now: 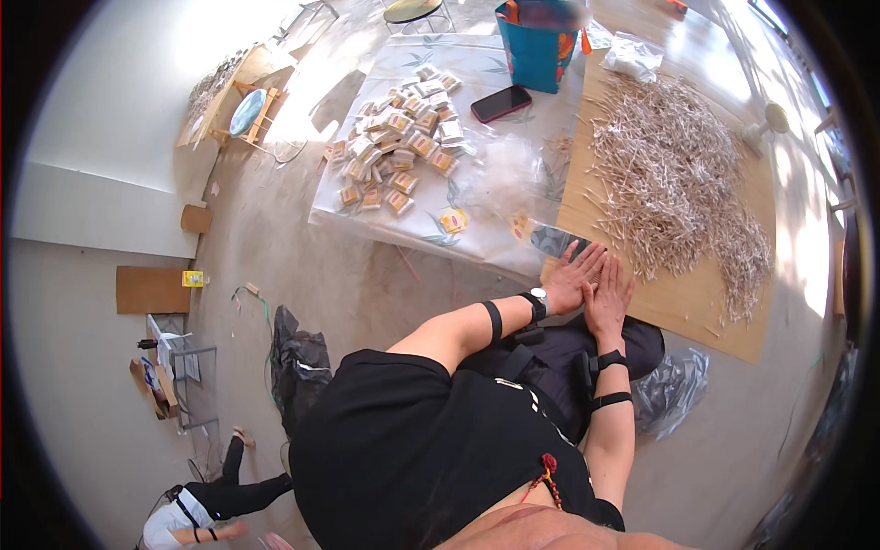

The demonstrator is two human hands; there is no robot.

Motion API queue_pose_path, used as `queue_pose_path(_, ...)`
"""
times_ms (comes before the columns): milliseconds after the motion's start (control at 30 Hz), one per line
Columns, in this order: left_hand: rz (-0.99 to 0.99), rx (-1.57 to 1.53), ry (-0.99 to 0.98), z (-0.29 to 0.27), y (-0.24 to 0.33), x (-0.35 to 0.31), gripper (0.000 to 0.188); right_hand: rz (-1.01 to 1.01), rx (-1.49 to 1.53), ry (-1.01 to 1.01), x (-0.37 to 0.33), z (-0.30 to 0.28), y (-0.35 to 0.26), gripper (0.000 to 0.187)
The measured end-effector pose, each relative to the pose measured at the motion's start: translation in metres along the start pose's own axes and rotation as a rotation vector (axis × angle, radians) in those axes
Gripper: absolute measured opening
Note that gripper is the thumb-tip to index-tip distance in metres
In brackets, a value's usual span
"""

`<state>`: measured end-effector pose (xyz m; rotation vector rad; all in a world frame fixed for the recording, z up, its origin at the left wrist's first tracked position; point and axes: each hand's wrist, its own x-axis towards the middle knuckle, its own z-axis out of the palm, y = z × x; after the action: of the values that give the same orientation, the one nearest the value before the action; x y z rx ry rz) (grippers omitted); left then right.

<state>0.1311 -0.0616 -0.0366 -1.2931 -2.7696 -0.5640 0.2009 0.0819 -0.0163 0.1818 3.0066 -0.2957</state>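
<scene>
Both my hands rest at the near edge of the table, side by side and touching, with fingers stretched out and nothing seen in them. My left hand (570, 282) lies by a dark, shiny flat rectangle (557, 241) whose kind I cannot make out. My right hand (607, 298) is on the near edge of a brown board (665, 312). A big loose heap of cotton swabs (669, 174) covers much of that board, just beyond my right hand. Farther left, many small packets (401, 128) with white and yellow-orange faces lie piled on a patterned white tablecloth (353, 215).
Clear plastic bags (504, 170), a phone (501, 104) and a teal bag (534, 46) stand or lie on the cloth. Another plastic bag (632, 57) sits beyond the swabs. On the floor are a black bag (298, 362) and a grey bag (676, 394). Another person (197, 513) is at lower left.
</scene>
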Motion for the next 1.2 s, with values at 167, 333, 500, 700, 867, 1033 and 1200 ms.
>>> queue_pose_path(167,0.002,0.020,0.006,0.000,0.003,0.001,0.072,0.001,0.015,0.001,-0.003,-0.002,0.000,0.085)
queue_pose_path(333,-0.014,0.055,0.031,0.003,0.002,-0.001,0.071,-0.010,0.023,-0.010,-0.004,0.003,0.002,0.085)
queue_pose_path(500,-0.017,0.042,0.040,0.002,0.004,0.001,0.071,0.011,0.005,-0.020,-0.005,0.004,0.003,0.083)
queue_pose_path(700,-0.033,0.048,0.032,0.008,0.003,0.000,0.071,0.086,0.016,-0.074,-0.005,-0.001,-0.008,0.083)
queue_pose_path(867,-0.025,0.087,-0.013,0.004,0.006,0.002,0.069,0.114,0.046,-0.090,-0.006,0.002,-0.006,0.085)
queue_pose_path(1033,-0.045,0.086,-0.029,0.002,0.007,0.001,0.068,0.114,0.064,-0.076,-0.006,0.007,-0.007,0.088)
queue_pose_path(1200,-0.034,0.050,-0.007,-0.001,0.004,0.000,0.073,0.109,0.050,-0.056,-0.005,0.011,-0.008,0.089)
